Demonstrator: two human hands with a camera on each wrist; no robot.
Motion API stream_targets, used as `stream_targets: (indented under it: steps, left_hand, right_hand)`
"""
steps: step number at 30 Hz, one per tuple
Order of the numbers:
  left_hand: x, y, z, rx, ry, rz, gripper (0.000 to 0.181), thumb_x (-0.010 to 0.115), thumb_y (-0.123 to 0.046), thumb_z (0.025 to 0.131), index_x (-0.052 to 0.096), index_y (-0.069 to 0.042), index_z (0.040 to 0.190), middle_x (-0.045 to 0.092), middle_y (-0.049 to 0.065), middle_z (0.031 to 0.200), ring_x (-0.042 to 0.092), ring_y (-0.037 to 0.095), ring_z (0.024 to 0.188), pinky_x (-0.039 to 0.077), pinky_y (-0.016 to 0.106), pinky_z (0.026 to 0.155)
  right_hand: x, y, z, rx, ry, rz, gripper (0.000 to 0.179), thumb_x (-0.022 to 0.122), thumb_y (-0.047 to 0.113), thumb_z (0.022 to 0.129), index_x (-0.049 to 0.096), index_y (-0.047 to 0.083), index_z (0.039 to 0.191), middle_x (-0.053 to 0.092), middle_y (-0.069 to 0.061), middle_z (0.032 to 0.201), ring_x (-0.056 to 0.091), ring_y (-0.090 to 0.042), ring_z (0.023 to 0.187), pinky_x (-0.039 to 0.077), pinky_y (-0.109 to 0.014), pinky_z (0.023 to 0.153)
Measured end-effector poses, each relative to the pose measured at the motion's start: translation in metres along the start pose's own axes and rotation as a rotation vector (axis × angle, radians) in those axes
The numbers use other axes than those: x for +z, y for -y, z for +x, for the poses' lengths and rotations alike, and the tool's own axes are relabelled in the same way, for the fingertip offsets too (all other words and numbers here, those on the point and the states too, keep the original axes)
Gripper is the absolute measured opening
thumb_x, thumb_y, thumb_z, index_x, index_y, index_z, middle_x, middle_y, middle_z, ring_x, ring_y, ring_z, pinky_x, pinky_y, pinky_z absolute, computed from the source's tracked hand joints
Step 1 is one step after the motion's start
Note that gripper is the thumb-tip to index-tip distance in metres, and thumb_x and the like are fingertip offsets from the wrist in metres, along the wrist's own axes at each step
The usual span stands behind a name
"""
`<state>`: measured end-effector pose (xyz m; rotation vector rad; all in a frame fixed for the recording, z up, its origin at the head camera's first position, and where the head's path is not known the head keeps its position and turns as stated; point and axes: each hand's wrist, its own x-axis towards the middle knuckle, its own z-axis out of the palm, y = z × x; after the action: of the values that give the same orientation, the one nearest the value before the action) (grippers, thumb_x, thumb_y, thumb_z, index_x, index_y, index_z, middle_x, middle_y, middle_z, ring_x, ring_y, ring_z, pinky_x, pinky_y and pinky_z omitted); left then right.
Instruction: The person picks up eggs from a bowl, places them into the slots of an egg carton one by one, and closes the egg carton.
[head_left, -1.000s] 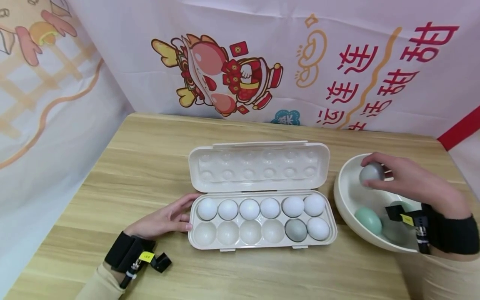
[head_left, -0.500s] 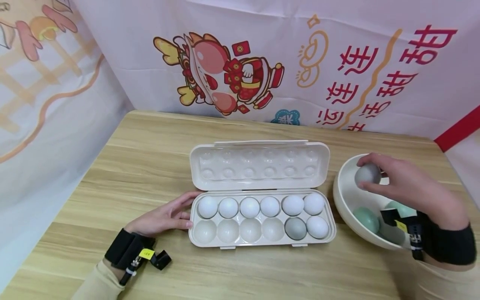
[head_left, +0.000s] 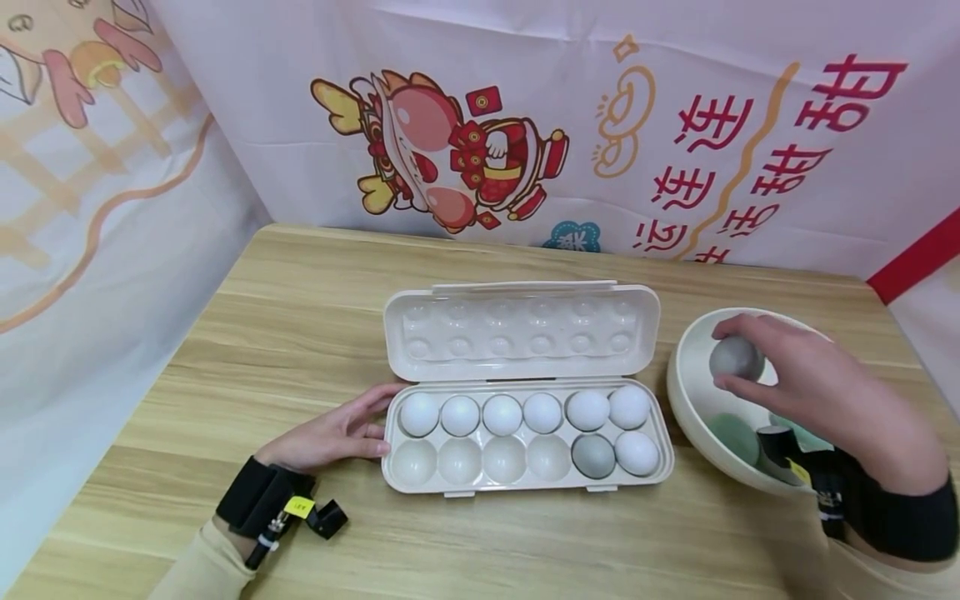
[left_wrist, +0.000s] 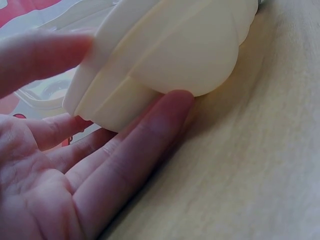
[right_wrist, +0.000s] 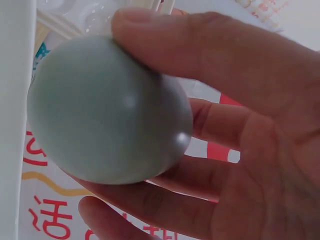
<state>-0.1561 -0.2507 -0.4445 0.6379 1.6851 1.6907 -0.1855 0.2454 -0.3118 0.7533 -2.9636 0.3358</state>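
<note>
Grey-green egg [head_left: 737, 358] pinched in the right hand [head_left: 832, 387], thumb opposing fingers, seemingly against slipping, over the cream bowl [head_left: 678, 400] at frame right; lower left, the left hand [head_left: 330, 433] grips the open carton's [head_left: 504, 460] end, apparently steadying it.

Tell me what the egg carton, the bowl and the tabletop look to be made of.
Egg carton: probably moulded plastic, smooth and off-white, with small glints on its rounded cups.
Bowl: plastic or glazed ceramic; its smooth, even cream wall leaves that open.
Tabletop: wood or wood-look laminate, smooth, judging by its streaked tan grain.
</note>
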Motion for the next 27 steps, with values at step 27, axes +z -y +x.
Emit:
stream_targets:
  steps: [27]
  left_hand:
    - [0.000, 0.002, 0.001, 0.004, -0.003, -0.010, 0.069, 0.051, 0.004, 0.089, 0.011, -0.009, 0.145, 0.015, 0.035, 0.142, 0.053, 0.034, 0.111, 0.050, 0.035, 0.087]
  right_hand:
    - [0.004, 0.036, 0.002, -0.099, 0.007, 0.015, 0.051, 0.081, 0.014, 0.064, 0.055, 0.007, 0.108, 0.062, -0.014, 0.099, 0.058, -0.024, 0.079, 0.055, -0.044, 0.064]
